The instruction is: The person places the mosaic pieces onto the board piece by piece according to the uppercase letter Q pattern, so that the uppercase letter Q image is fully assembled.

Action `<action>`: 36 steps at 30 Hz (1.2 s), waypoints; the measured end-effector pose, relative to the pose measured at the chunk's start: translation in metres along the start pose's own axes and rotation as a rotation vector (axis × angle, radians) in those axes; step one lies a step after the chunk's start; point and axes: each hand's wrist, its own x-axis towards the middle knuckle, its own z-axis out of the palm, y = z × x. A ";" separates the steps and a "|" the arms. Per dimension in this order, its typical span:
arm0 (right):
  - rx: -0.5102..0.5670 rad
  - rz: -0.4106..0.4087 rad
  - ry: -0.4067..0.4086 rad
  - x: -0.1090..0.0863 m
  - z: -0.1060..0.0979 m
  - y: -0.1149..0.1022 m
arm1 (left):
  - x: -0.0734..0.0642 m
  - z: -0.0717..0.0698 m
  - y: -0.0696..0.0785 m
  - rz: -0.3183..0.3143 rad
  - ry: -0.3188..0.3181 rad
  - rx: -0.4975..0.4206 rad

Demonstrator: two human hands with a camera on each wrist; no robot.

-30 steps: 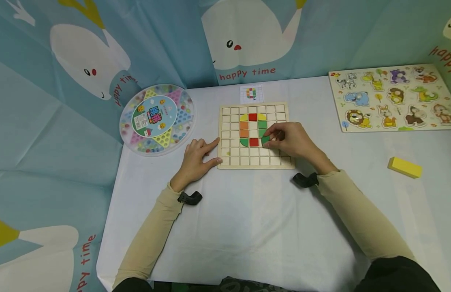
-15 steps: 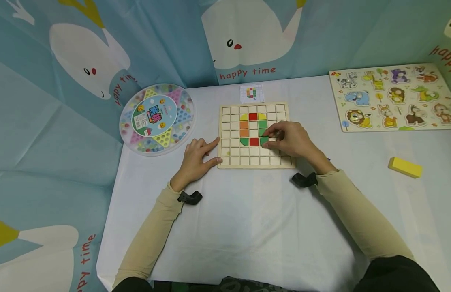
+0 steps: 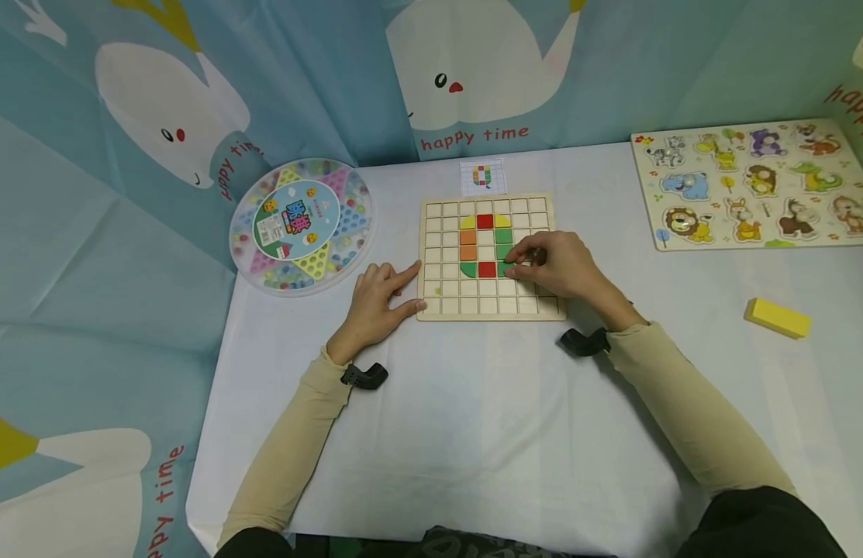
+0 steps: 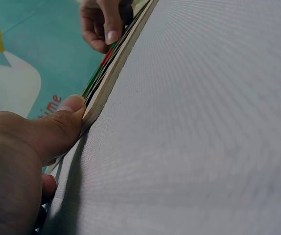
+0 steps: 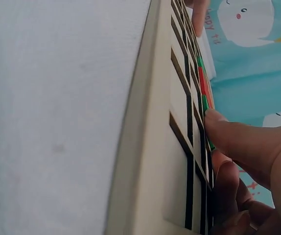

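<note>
A wooden grid board (image 3: 459, 308) lies on the white table with colored tiles forming a ring: yellow corners, red squares (image 3: 487, 270), orange squares (image 3: 468, 246) and green pieces. With thumb and index finger my right hand (image 3: 560, 263) pinches a green tile (image 3: 502, 269) at the ring's lower right corner, beside the lower red square; the fingertips partly cover it. My left hand (image 3: 375, 306) rests at the board's left edge, index finger and thumb stretched out and touching the rim. In the left wrist view the left thumb (image 4: 64, 122) presses against the board's edge.
A small pattern card (image 3: 483, 177) lies behind the board. To the left is a round game box (image 3: 302, 225) with colored beads. An animal puzzle board (image 3: 738, 190) lies at the back right, and a yellow block (image 3: 777, 318) sits nearer on the right.
The green tile in my right fingers has shifted slightly left, closer against the lower red square. My left hand has stayed at the board's edge.
</note>
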 end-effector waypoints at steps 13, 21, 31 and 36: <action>0.052 0.013 0.103 -0.021 -0.020 0.005 | 0.002 0.000 0.002 -0.004 -0.002 0.004; -0.053 0.083 0.116 -0.056 -0.053 0.021 | 0.001 0.001 0.001 -0.016 -0.010 0.008; -0.195 0.138 0.068 -0.094 -0.073 0.035 | 0.000 0.002 -0.001 -0.020 -0.004 0.002; -0.233 0.135 0.017 -0.108 -0.080 0.040 | 0.000 0.002 -0.001 -0.015 -0.004 0.001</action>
